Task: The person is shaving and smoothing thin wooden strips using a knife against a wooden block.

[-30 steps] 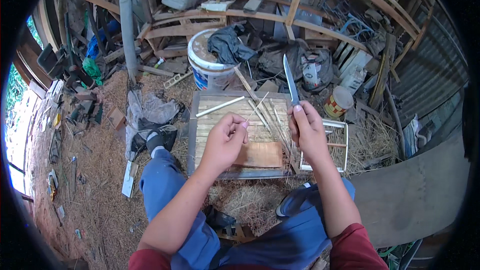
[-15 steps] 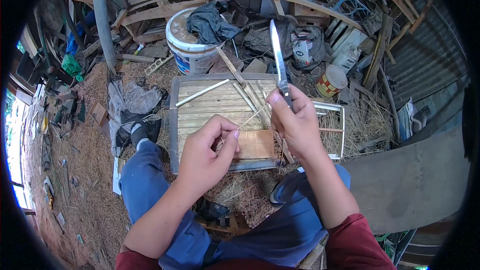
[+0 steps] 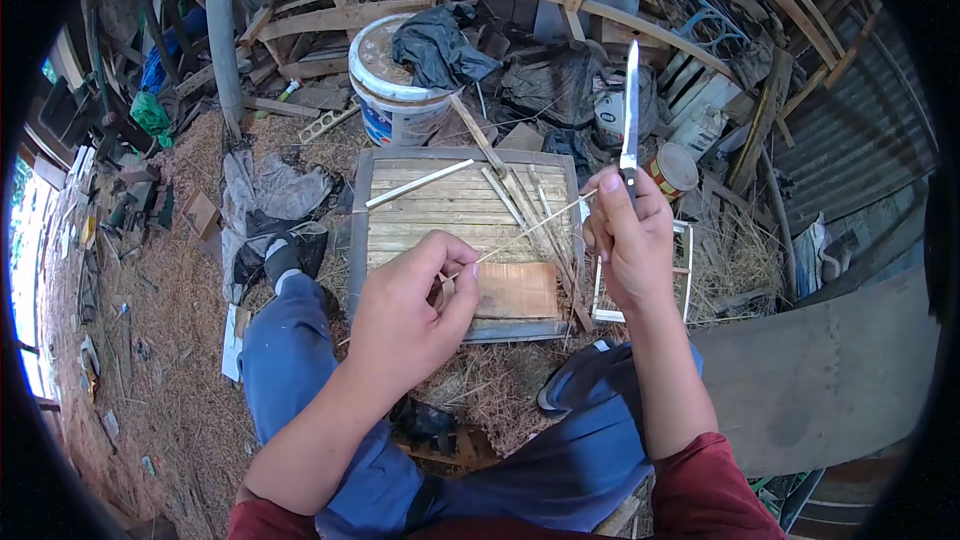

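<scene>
My right hand (image 3: 632, 230) grips the dark handle of a knife (image 3: 631, 110), its long blade pointing up and away. The same fingers also pinch one end of a thin pale strip of wood or bamboo (image 3: 535, 228). Its other end sits between the thumb and fingers of my left hand (image 3: 415, 305), which is closed. The strip slants up to the right, above a low slatted table (image 3: 410, 225). On that table lie a brown flat board (image 3: 517, 290), a pale stick (image 3: 420, 183) and several thin split strips (image 3: 515, 202).
Beyond the table stands a white bucket (image 3: 375, 80) with a black plastic bag (image 3: 440, 52) on top. A small tin (image 3: 672, 168) and a pale stick frame (image 3: 642, 315) are at the right. Shavings (image 3: 170, 370) cover the floor, and a grey sheet (image 3: 800, 370) lies at right.
My right hand and the knife have moved right, away from my left hand. More of the thin strip now stretches between my hands. The view has shifted slightly.
</scene>
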### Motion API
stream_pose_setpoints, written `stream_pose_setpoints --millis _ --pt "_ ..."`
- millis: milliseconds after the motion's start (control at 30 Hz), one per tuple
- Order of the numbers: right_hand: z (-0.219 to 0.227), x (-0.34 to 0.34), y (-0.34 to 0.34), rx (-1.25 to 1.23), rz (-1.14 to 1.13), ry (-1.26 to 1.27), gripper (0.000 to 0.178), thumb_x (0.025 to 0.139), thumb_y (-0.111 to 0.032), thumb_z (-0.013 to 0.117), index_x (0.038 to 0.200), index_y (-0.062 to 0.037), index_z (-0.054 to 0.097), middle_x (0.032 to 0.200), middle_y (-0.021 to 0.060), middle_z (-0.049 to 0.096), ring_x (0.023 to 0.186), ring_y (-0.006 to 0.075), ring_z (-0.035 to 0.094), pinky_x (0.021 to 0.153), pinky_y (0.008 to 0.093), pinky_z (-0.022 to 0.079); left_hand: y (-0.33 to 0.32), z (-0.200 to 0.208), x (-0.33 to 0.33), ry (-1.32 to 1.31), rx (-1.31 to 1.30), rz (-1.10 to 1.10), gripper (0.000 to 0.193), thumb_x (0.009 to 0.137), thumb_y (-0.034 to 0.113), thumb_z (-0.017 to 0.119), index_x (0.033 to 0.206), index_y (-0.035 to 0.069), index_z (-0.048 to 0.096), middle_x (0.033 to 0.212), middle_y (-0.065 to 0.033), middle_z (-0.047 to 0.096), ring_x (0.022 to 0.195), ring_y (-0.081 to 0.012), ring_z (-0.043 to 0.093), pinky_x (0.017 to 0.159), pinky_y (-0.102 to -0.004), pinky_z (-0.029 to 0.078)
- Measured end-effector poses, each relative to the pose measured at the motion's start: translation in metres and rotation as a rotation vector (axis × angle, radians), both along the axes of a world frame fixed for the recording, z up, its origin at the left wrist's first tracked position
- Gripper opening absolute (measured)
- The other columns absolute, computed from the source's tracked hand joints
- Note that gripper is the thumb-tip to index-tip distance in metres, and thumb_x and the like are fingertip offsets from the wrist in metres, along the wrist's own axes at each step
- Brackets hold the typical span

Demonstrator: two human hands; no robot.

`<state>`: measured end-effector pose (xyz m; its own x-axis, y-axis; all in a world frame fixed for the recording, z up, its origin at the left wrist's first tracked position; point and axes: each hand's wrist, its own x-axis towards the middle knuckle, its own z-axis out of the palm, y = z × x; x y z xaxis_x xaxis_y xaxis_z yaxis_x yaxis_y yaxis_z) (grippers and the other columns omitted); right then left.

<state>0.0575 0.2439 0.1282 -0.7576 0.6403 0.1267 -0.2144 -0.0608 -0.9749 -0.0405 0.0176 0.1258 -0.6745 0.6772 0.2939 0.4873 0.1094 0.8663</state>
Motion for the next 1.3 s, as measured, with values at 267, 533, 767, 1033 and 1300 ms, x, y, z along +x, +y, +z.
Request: stream_pose_setpoints --millis 267,533,767,1033,1300 --pt "-0.003 0.012 -0.002 0.21 -0.014 0.066 0.027 0.115 -0.027 0.048 0.107 -0.0036 0.058 0.067 -0.0053 0.044 0.054 0.0018 0.033 0.05 0.022 0.027 -0.002 0.003 0.001 -0.301 0.035 -0.044 0.006 0.104 0.004 0.063 0.106 -0.001 0.064 0.082 0.0 0.066 0.074 -0.0029 0.06 0.063 -0.0204 0.045" --pt "-0.007 0.02 -0.004 0.314 -0.038 -0.075 0.018 0.111 -0.017 0.054 0.106 -0.0016 0.063 0.075 -0.005 0.051 0.063 0.0029 0.042 0.056 0.0229 0.032 0.002 0.005 0.004 -0.354 0.076 -0.068 0.007 0.105 0.004 0.061 0.107 -0.002 0.064 0.085 -0.0009 0.066 0.076 -0.0045 0.061 0.068 -0.0215 0.047" --pt "-0.006 0.02 -0.025 0.728 -0.091 -0.254 0.015 0.106 -0.014 0.061 0.103 -0.001 0.069 0.071 0.0037 0.059 0.064 0.0071 0.053 0.059 0.0279 0.043 0.007 -0.001 0.002 -0.238 0.079 -0.047 0.006 0.105 0.004 0.061 0.105 -0.002 0.064 0.085 -0.0009 0.067 0.077 -0.0042 0.06 0.068 -0.0212 0.046" --pt "-0.01 0.02 -0.037 0.847 -0.103 -0.235 0.016 0.105 -0.016 0.062 0.101 -0.0024 0.069 0.066 0.0035 0.058 0.061 0.0069 0.051 0.056 0.0281 0.042 0.01 -0.004 0.001 -0.255 0.099 -0.069 0.007 0.105 0.003 0.06 0.106 -0.002 0.065 0.083 -0.0012 0.066 0.076 -0.0049 0.06 0.067 -0.0221 0.046" --pt "-0.012 0.023 -0.045 0.794 -0.031 -0.272 0.016 0.103 -0.017 0.065 0.099 -0.0021 0.069 0.066 0.0071 0.058 0.061 0.0089 0.053 0.058 0.0303 0.045 0.011 -0.006 -0.002 -0.309 0.133 -0.091 0.01 0.106 0.004 0.059 0.108 -0.002 0.065 0.083 -0.0018 0.066 0.076 -0.0064 0.061 0.07 -0.0235 0.047"
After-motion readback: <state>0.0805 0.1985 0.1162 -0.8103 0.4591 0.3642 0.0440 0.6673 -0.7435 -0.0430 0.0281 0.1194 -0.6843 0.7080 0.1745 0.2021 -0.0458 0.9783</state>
